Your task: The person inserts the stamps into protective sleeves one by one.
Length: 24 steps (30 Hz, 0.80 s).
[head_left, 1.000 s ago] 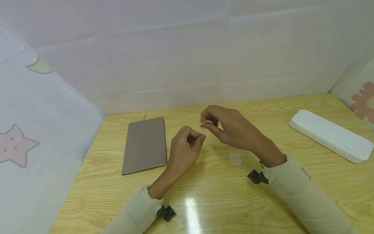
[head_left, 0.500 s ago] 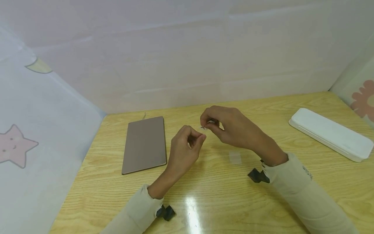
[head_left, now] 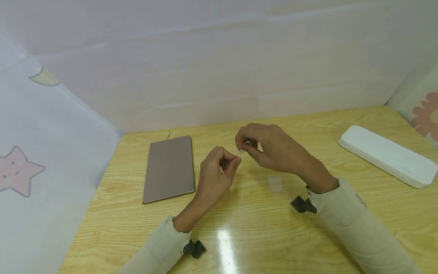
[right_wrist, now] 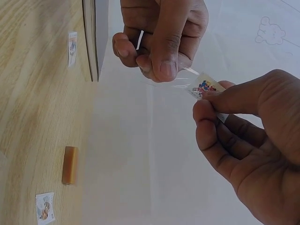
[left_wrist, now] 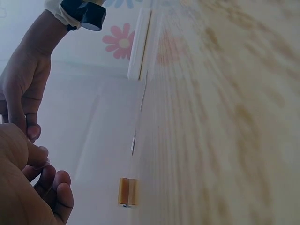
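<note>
In the right wrist view my right hand [right_wrist: 262, 136] pinches a small postage stamp [right_wrist: 206, 86] with a coloured picture and toothed edges between thumb and fingertips. My left hand [right_wrist: 164, 37] pinches a clear plastic sleeve [right_wrist: 180, 80], whose near end overlaps the stamp's edge. In the head view both hands are raised over the middle of the table, the left hand [head_left: 219, 171] a little lower than the right hand [head_left: 273, 146]. Only a sliver of the stamp [head_left: 240, 150] shows there. The left wrist view mostly hides the stamp behind fingers.
A grey-brown flat album [head_left: 169, 169] lies left, a white long case [head_left: 388, 156] right. A clear square sleeve [head_left: 275, 183] lies on the wooden table [head_left: 256, 228]. Two loose stamps, one upper [right_wrist: 71, 49] and one lower [right_wrist: 45, 208], flank an amber block [right_wrist: 69, 165].
Less of the stamp shows at my right fingertips than a second ago, its angle having turned. My right hand has shifted very slightly; the left hand stays in place.
</note>
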Available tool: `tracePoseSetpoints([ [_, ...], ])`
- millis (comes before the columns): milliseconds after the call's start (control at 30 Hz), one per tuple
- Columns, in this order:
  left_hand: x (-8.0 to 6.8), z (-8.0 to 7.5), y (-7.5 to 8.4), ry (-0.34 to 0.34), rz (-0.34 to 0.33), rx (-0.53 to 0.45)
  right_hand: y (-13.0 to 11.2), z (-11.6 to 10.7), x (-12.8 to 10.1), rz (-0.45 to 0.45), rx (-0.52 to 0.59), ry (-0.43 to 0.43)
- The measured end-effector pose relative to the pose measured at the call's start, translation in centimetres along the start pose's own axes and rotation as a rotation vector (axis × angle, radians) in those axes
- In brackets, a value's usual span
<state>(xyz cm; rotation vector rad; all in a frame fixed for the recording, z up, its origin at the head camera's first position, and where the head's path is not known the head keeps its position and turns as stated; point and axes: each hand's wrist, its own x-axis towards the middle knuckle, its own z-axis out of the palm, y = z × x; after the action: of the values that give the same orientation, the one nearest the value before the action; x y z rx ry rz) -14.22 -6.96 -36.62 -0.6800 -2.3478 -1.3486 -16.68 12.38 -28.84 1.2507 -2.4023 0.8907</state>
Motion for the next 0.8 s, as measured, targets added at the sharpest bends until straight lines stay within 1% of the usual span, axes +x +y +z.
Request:
tracePoseSetpoints([
  [200, 0.0, -0.03, 0.06, -0.008, 0.023, 0.025, -0.03, 0.06, -0.05, 0.021, 0.009, -0.006],
  [367, 0.03, -0.05, 0.06, -0.009, 0.049, 0.05, -0.01, 0.04, -0.06, 0.064, 0.015, -0.022],
  [800, 0.14, -0.2, 0.04, -0.012, 0.054, 0.061, 0.02, 0.05, 0.06, 0.14, 0.034, -0.041],
])
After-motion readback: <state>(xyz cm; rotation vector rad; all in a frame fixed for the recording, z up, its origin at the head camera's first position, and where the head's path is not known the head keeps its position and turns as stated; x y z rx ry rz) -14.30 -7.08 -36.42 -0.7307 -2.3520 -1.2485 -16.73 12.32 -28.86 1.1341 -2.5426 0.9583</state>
